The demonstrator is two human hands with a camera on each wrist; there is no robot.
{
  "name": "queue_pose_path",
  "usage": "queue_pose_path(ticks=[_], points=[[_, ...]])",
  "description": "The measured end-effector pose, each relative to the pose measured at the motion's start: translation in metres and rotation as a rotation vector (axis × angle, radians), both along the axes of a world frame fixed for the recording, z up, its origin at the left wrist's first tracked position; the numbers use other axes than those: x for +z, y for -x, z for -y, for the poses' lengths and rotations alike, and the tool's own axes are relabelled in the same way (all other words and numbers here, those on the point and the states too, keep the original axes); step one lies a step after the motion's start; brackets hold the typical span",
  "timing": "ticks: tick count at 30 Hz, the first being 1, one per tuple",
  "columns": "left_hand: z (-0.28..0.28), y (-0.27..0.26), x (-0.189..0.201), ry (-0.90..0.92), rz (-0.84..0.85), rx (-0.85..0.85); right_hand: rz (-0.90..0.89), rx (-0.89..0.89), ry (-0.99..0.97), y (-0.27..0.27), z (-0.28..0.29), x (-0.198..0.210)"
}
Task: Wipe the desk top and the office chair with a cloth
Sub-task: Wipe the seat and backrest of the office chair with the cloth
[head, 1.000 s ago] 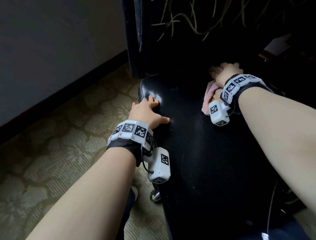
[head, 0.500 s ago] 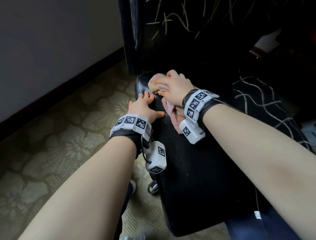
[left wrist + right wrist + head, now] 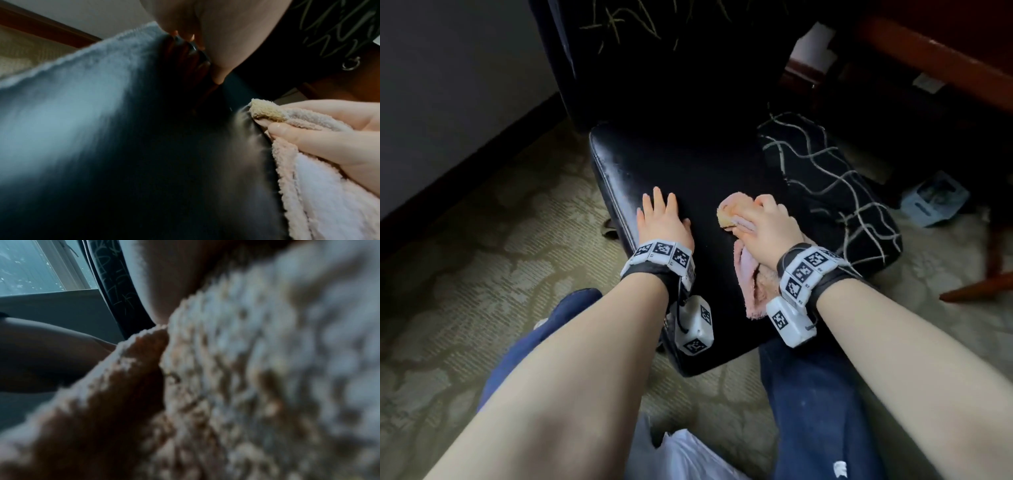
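- Left hand (image 3: pixel 662 222) laid flat on the black leather seat of the office chair (image 3: pixel 688 164), near its left edge; fingers straight and slightly spread, grip wide and holding nothing.
- Right hand (image 3: pixel 767 222) pressed down on the pink terry cloth (image 3: pixel 751 284) in the middle of the seat, just beside the left hand but apart from it.
- Grip of the right hand closed on the cloth: thumb (image 3: pixel 298 134) and fingers curled round a bunched fold, plain in the left wrist view.
- Yellowish, soiled tip of the cloth (image 3: pixel 265 112) sticking out ahead of the fingers and touching the leather; looser pink part trailing back under the wrist toward the seat's front edge.
- Right wrist view filled by blurred terry pile (image 3: pixel 246 369); nothing of the fingers to be told there.
- White tagged bands with camera blocks worn on both wrists (image 3: pixel 664 255).
- Black cushion with pale wavy lines (image 3: pixel 835 192) lying on the right part of the seat, just beside the right hand.
- Dark chair back (image 3: pixel 671 51) upright behind the seat.
- Patterned carpet (image 3: pixel 482 274) under the chair; dark skirting along the wall at left.
- Reddish wooden counter edge (image 3: pixel 945 65) at upper right.
- Pale blue object (image 3: pixel 935 198) on the floor at right, too blurred to name.
- Knees in dark blue trousers (image 3: pixel 808 394) at the front of the seat.
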State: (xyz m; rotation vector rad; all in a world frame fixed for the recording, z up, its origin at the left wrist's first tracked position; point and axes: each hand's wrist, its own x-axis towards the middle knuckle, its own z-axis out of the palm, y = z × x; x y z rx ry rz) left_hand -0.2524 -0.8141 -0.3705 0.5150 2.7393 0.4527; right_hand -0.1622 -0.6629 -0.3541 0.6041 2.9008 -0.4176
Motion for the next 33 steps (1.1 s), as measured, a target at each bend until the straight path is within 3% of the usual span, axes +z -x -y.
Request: queue_pose_path(ticks=[12,17,23,33], points=[[-0.043,-0.101,0.004,0.059,0.085,-0.308,0.015,-0.192,0.08,-0.13,-0.006,-0.006],[-0.029,-0.104,-0.007,0.24,0.101,-0.478,0.025,-0.194,0.085,-0.128,-0.003,-0.009],[-0.023,-0.1,-0.01,0.2,0.089,-0.49,0.039,-0.205,0.022,-0.123,0.002,-0.013],[-0.004,-0.085,-0.004,0.296,0.077,-0.501,0.018,-0.134,0.002,-0.119,0.026,-0.013]])
